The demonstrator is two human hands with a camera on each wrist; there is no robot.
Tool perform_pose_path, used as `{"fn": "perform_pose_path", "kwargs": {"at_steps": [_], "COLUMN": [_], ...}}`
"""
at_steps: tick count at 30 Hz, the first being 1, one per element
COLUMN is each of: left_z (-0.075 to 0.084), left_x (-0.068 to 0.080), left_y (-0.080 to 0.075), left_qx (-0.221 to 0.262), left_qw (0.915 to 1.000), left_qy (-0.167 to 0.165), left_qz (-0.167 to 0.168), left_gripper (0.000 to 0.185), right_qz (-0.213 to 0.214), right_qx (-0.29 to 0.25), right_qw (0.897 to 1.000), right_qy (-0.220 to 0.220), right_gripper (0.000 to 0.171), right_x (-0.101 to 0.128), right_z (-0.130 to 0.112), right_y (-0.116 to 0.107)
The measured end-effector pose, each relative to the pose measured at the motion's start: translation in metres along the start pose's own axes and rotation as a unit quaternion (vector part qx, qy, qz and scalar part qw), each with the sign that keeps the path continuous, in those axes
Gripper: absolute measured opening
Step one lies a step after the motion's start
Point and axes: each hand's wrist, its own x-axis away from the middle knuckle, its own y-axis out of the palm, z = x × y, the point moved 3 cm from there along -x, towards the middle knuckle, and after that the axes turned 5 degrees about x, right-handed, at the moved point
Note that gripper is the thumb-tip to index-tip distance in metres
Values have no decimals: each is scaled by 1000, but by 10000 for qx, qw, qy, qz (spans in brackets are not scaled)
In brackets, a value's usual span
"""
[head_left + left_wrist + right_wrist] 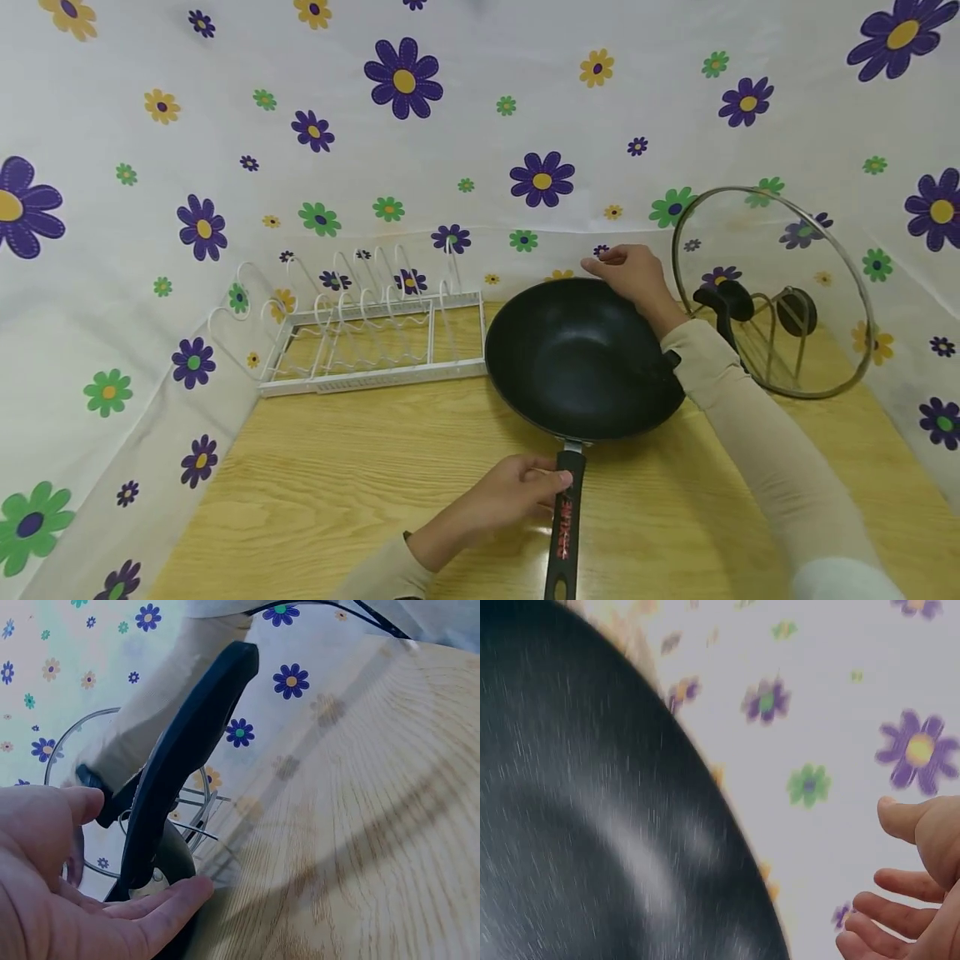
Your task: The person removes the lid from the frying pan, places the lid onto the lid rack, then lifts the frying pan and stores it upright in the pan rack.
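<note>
A black wok (581,358) stands with its inside facing me, its long handle (566,525) lettered in red and pointing at me. Around that handle, near its neck, lies my left hand (513,492). The left wrist view shows its fingers (169,911) stretched under the handle and the thumb a little apart from it. My right hand (633,275) hovers by the wok's far right rim. In the right wrist view its fingers (896,915) are loosely bent, with nothing between them and the thumb.
A white wire dish rack (375,383) sits left of the wok. To the right, a round glass lid (862,350) leans upright by a wire stand (772,333) with black parts. Flower-printed cloth (465,125) rises behind and beside the wooden table (337,475).
</note>
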Motion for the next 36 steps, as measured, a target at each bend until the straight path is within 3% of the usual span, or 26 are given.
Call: {"fn": "perform_pose_path", "kwargs": {"at_steps": [6,15,20,23,29,36], "left_z": [2,0,-6,-7,-10,-12], "left_x": [-10,-23,-29,-31,-36,-40], "left_y": [-3,-1,4,7,13,23], "left_qx": [-12,-101,-74,43,418,762], "left_qw": [9999,9999,10000,9999,9986,9967], "left_qy": [53,126,-30,-13,38,89], "left_qz": [98,-33,-26,-152,-332,-274], "left_gripper": [68,59,45,47,55,41], "right_qz": [-602,-1557,-1714,-1844,-2160,-2436], "right_qx": [-1116,-2558,-2700,-2723,-2948,-2994], "right_qw": [9917,9488,9387,9352,9246,9190], "right_qy": [-209,-1006,-1288,-1314,-1071,-808], "right_gripper": [65,46,40,38,37,34], "right_x": [46,127,164,184,217,243], "right_z": [-25,-31,-19,-10,6,26], "right_y": [-7,-8,-8,-7,-5,-1]}}
